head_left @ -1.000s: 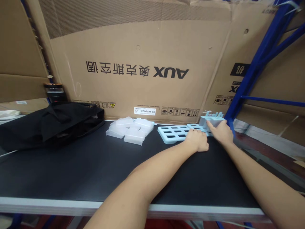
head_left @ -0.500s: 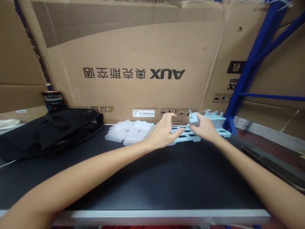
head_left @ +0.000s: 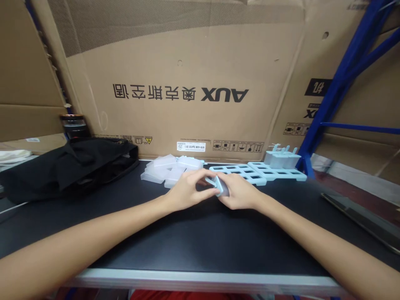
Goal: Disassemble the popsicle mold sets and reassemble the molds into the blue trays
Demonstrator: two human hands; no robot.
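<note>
My right hand [head_left: 240, 191] is closed around a popsicle mold [head_left: 225, 189], a small translucent cup whose light-blue lid and stick point left. My left hand [head_left: 190, 189] meets it from the other side, thumb and fingers curled about the lid and stick. Part of the mold is hidden in the right palm. Beyond the hands lies a light-blue slotted rack [head_left: 256, 178] in two sections. Several molds [head_left: 282, 159] with upright sticks stand in its right end. A pile of translucent empty cups [head_left: 164, 168] lies behind my left hand.
A black cloth bag [head_left: 68, 168] rests at the left, with a dark jar [head_left: 74, 126] behind it. A large cardboard box [head_left: 175, 54] walls off the back. The blue metal shelf frame [head_left: 328, 100] rises at right, near a dark flat device [head_left: 359, 221] on the table's right edge.
My right hand has brought the popsicle mold left and toward me. My left hand, spread and apart before, has moved left and closed on the lid end. The view has shifted slightly.
</note>
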